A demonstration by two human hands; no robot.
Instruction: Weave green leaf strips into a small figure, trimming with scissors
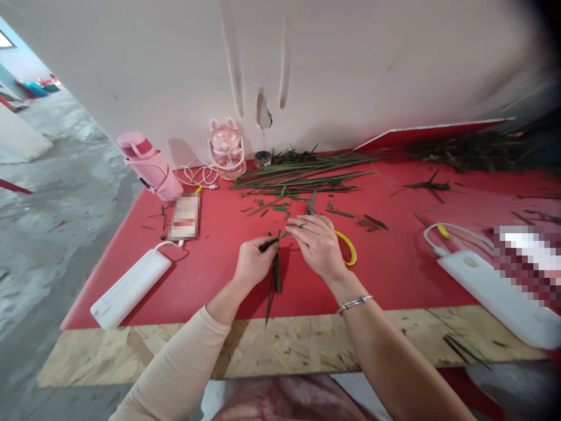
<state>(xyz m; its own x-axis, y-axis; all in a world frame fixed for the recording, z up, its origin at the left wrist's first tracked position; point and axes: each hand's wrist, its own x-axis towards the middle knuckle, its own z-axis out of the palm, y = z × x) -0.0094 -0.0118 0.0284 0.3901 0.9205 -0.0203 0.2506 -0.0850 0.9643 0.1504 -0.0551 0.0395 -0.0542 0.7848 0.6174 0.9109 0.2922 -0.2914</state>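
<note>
My left hand (256,260) pinches a small bundle of dark green leaf strips (276,272) above the table, and their long ends hang down toward its front edge. Close by on the right, my right hand (316,245) has its fingers pressed together at a thin green strip that runs across from the left hand. The right thumb is mostly hidden. A yellow loop (352,251), which looks like a scissors handle, shows beside the right wrist. Its other parts are hidden by the hand, and whether the hand touches it is unclear.
Long green leaf strips (307,172) and cut bits lie behind my hands on the red tabletop (210,234). A pink bottle (151,169), a pink clear jug (227,149) and a small tin (263,159) stand at the back. White power banks (131,289) lie either side.
</note>
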